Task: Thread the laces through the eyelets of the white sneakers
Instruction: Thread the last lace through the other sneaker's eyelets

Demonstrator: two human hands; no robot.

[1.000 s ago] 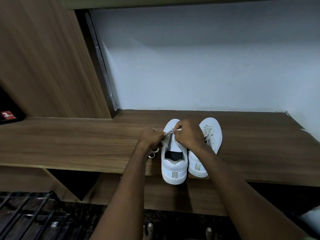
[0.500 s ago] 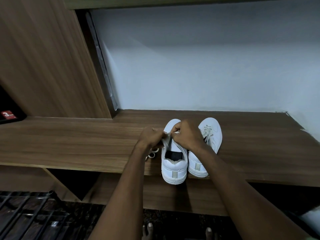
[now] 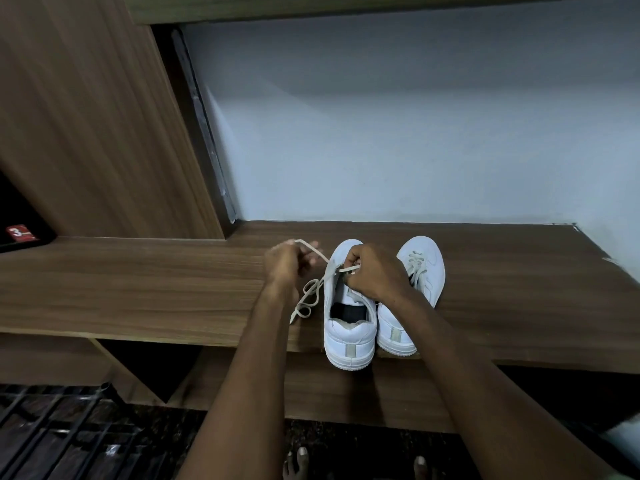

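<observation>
Threading: white lace (image 3: 313, 252) runs from the L sneaker (image 3: 348, 306) up toward 10 o'clock into the L hand (image 3: 285, 259), stretched off the shoe.
L hand: raised just beside the shoe's toe at 9 o'clock; fingers curled, pinching the lace near its upper end. One fingertip sticks out past the lace, blurred.
R hand (image 3: 375, 271): on top of the L sneaker's front/tongue area, fingers curled, pinching the other short lace end (image 3: 349, 269), which pokes out toward 9 o'clock.
Slack: rest of the lace lies in loose loops (image 3: 308, 297) on the wood just beside the shoe, at 9 o'clock of its opening, tail trailing to 7 o'clock.
L sneaker: heel toward the person, toe at 12 o'clock, heel hanging slightly over the shelf's front edge. Dark insole visible in the opening. Which eyelets are filled – can't tell, hand covers them.
R sneaker (image 3: 415, 292): touching the L one at 3 o'clock, same orientation, laces already crossed over its front; partly hidden by the R wrist.
Shelf (image 3: 156, 289): brown wood, holds both shoes near its front edge.
Bkgd: pale wall at 12 o'clock, wood panel at 10 o'clock w/ a small red label (image 3: 19, 233) at 9 o'clock.
Floor: bare toes (image 3: 298, 465) at 6 o'clock; dark metal rack (image 3: 52, 434) at 7 o'clock.
</observation>
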